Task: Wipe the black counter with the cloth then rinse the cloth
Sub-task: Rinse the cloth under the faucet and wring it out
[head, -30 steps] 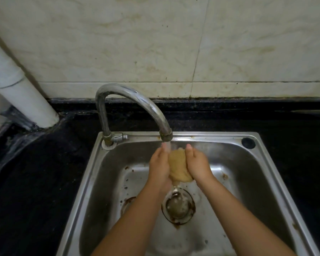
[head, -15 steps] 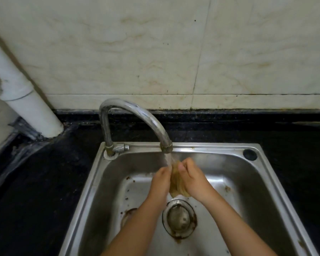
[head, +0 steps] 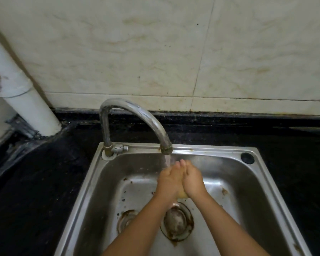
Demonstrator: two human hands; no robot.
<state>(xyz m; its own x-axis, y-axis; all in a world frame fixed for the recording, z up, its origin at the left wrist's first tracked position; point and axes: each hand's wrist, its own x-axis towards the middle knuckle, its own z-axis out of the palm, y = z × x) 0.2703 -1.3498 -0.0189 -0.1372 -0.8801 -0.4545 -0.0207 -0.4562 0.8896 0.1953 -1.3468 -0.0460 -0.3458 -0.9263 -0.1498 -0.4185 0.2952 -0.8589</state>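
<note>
So both hands, left hand point(head: 169, 179) and right hand point(head: 193, 180), are pressed palm to palm around the cloth point(head: 183, 195), fingers straight, under the tap point(head: 165, 147) stream at frame centre. I'd rub it, then open it up (folds trap grime) over the sink point(head: 262, 174).

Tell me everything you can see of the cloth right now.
Very little of the cloth shows: a small yellowish, soft-looking bit peeks out below the heels of the palms. The rest is hidden, pressed between the left hand and the right hand, whose fingers point up toward the tap. It is held over the sink, above the drain, with the tap's running water falling onto the fingertips. Its shape and how wet it is cannot be told.
</note>
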